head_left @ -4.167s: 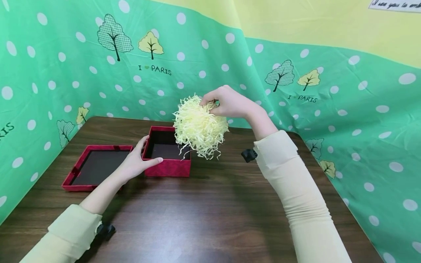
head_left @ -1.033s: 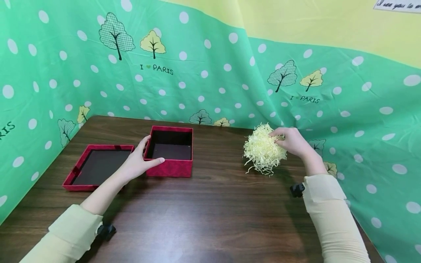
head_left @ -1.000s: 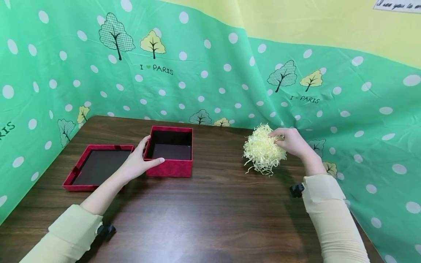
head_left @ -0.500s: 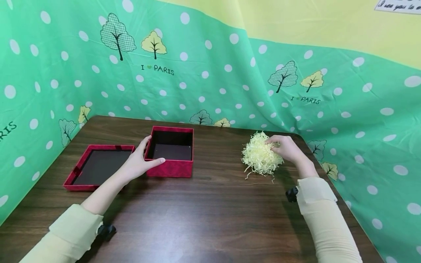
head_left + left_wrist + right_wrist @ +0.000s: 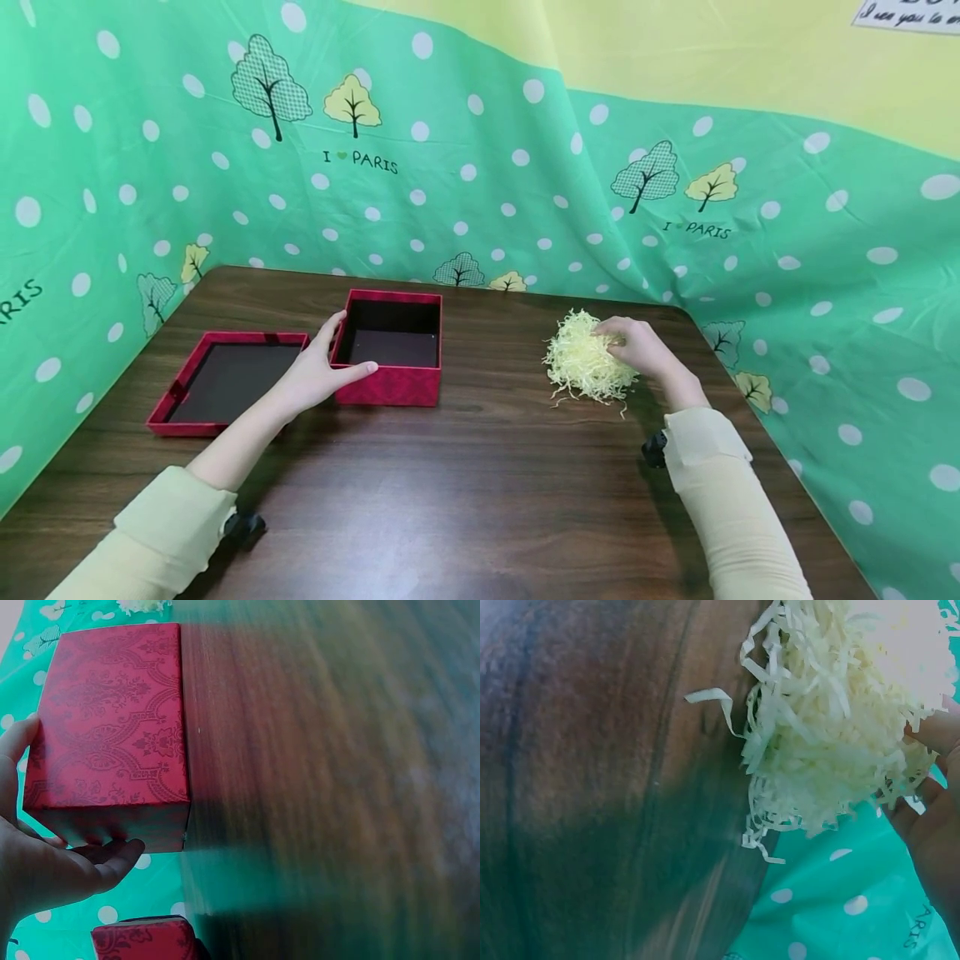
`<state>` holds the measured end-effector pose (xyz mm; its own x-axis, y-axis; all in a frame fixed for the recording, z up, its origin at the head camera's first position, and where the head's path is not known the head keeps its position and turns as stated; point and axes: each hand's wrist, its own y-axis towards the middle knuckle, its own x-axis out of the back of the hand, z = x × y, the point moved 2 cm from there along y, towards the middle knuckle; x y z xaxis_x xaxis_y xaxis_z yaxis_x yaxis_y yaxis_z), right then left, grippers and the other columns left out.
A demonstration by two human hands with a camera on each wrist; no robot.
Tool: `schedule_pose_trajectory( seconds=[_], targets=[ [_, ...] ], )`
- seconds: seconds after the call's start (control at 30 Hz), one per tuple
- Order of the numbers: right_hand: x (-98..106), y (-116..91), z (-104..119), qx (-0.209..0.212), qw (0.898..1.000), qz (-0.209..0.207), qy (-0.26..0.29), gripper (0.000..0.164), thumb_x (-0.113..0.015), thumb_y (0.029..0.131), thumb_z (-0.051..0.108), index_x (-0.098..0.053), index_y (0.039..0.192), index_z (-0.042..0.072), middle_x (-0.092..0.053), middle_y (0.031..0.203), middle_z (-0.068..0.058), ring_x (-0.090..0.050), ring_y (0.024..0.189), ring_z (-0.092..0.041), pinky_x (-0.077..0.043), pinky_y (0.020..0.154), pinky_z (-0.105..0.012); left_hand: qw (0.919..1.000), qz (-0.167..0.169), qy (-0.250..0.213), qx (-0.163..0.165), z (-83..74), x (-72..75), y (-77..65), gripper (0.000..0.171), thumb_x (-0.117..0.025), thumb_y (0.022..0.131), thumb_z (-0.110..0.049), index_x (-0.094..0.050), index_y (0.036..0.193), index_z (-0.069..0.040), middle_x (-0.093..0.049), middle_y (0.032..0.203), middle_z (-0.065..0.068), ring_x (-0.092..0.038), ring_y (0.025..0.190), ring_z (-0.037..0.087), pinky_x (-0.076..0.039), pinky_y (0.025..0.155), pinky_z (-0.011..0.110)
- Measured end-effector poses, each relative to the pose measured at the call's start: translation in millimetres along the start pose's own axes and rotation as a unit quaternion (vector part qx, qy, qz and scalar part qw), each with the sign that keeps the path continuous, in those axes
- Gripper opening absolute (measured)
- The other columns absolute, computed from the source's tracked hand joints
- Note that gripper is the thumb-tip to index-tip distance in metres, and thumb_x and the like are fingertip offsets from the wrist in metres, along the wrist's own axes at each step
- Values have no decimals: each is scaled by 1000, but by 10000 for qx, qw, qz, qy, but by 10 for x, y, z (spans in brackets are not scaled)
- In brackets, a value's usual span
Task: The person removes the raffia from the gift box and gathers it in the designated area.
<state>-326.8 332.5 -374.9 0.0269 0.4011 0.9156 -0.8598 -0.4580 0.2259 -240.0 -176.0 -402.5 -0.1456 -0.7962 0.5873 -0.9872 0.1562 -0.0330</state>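
Note:
A red patterned box [image 5: 387, 387] with a black inside stands without its lid on the table. My left hand [image 5: 311, 379] holds it at the near left corner, thumb along the front wall and fingers at the left side. The box's patterned wall [image 5: 112, 720] fills much of the left wrist view. Far to the right, a tuft of pale yellow shredded paper [image 5: 585, 358] sits low on the tabletop. My right hand [image 5: 637, 346] pinches it from the upper right, with the fingertips partly sunk in the strands. Loose strips trail off its lower edge.
The matching red lid [image 5: 232, 379] lies inside-up on the brown wooden table [image 5: 450, 500], left of the box. A green dotted cloth [image 5: 487, 167] hangs along the back and sides of the table. Black wrist cameras sit by both sleeves.
My right hand has carried the shredded paper from above the box to the right side of the table and lowered it, shifting slightly left lately. My left hand has stayed at the box.

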Motion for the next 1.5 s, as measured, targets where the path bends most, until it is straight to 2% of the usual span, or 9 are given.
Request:
schedule_pose_trajectory(
  seconds=[0.2,0.4,0.5,0.6,0.87,1.27,1.5],
  targets=[
    [-20,1,7,-73,9997,214,-70,36,-63,78,-8,-67,113,0,-64,116,-20,-58,100,-34,-44,74,-41,10000,1,-10,4,9,1,8,106,-65,76,-64,0,152,-30,-11,158,9,-17,141,42,-30,99,68],
    [44,-24,30,-21,9998,197,23,40,-66,79,-5,-65,117,5,-60,123,-17,-55,111,-35,-44,77,-46,10000,-19,12,3,11,-5,16,105,-66,77,-61,0,152,-30,-12,158,9,-17,141,41,-30,99,68],
    [95,-34,52,71,9998,181,103,41,-67,80,-5,-63,120,6,-57,127,-16,-51,117,-37,-44,86,-52,10000,-26,27,7,8,-9,20,105,-66,77,-61,0,152,-30,-12,158,9,-17,141,41,-30,99,68],
    [156,-42,95,133,9998,131,96,44,-68,81,-3,-60,123,6,-54,131,-17,-46,123,-39,-40,95,-56,10000,-35,18,2,-3,-12,23,105,-67,78,-59,0,152,-29,-12,158,10,-17,141,41,-30,100,68],
    [314,-58,257,173,9998,-117,-53,49,-75,79,7,-59,126,8,-51,134,-17,-43,126,-39,-33,102,-56,10000,-46,-2,-39,-17,-16,27,106,-67,76,-62,-1,153,-28,-12,158,10,-17,141,41,-29,100,67],
    [425,-76,624,16,9974,-685,-207,47,-72,84,20,-57,128,12,-49,139,-11,-39,130,-36,-32,104,-55,9996,53,250,-108,-35,51,60,109,-68,74,-63,-4,153,-22,-17,156,12,-22,139,41,-33,100,65],
    [452,-88,828,103,9944,-1036,-196,48,-74,82,15,-58,127,9,-50,138,-12,-40,130,-35,-32,105,-54,9986,119,499,-108,-89,148,54,110,-67,75,-64,-6,153,-17,-20,155,16,-25,138,41,-34,99,64]
  ],
)
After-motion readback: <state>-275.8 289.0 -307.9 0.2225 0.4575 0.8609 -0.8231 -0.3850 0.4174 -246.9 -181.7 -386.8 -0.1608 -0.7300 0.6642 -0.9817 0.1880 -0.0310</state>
